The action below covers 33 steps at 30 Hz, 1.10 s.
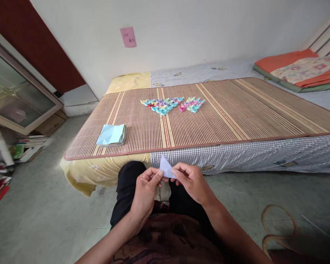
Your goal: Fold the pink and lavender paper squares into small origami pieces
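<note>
Both hands meet over my lap, pinching a small pale lilac folded paper (166,168) shaped like a pointed triangle. My left hand (145,190) grips its left edge with thumb and fingers closed. My right hand (191,179) holds the right side the same way. On the striped bamboo mat (236,113) ahead lie two clusters of finished coloured folded paper pieces (163,104), (192,105). A stack of light blue paper sheets (112,135) rests near the mat's front left corner.
The mat covers a low bed (264,156) with checked and yellow sheets. Folded orange and floral bedding (302,69) sits at the far right. A glass-door cabinet (13,91) and books (30,145) stand at the left. A pink note (128,37) is on the wall.
</note>
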Available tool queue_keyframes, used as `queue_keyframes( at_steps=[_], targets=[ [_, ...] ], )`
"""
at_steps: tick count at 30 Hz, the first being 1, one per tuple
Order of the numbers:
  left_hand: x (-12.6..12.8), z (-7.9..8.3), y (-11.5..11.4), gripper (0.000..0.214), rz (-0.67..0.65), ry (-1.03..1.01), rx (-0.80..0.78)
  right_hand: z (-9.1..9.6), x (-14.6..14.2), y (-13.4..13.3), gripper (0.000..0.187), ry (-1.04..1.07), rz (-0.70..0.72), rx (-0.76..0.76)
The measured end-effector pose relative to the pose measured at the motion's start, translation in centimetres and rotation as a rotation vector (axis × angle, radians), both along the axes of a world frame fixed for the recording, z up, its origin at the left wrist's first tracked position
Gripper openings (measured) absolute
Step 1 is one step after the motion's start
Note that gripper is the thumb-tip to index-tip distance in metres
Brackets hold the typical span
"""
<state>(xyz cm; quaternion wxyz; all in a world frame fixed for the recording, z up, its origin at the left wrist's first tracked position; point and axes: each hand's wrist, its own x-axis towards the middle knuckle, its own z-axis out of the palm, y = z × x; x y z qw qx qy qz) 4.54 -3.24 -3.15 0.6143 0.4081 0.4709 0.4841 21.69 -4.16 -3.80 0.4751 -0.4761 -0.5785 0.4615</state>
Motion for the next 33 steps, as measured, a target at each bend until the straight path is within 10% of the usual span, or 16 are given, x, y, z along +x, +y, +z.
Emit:
queue_keyframes(
  at_steps=[15, 33],
  targets=[
    [-0.2, 0.0, 0.3, 0.030, 0.057, -0.120, -0.050, 1.2, 1.7, -0.9, 0.019, -0.120, 0.014, 0.076],
    [-0.2, -0.1, -0.4, 0.027, -0.018, -0.012, 0.049, 0.8, -1.3, -0.8, 0.015, -0.479, -0.290, 0.632]
  ],
)
